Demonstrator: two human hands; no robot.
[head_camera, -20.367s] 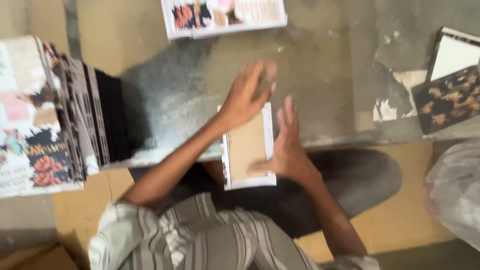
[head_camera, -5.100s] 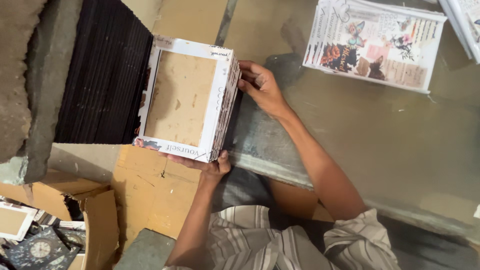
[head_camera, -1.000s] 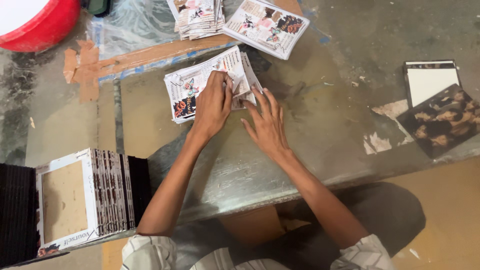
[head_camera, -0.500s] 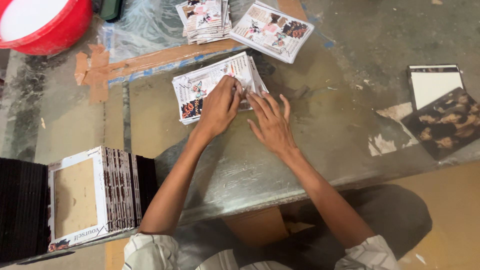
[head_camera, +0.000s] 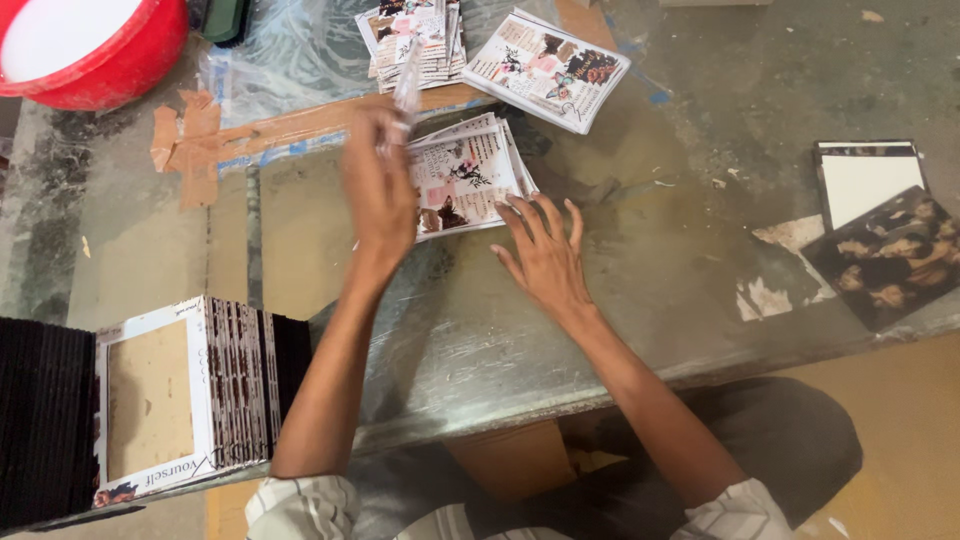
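Printed sheet (head_camera: 405, 80) | left hand (head_camera: 380, 190) lifts | right hand (head_camera: 545, 255) presses stack (head_camera: 465, 175)

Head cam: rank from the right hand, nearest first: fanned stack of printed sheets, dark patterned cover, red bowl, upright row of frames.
From the right hand:
1. Fanned stack of printed sheets: its fingertips rest at the stack's lower edge.
2. Dark patterned cover: off at the table's right edge.
3. Upright row of frames: lower left, at the near table edge.
4. Red bowl: top left corner.
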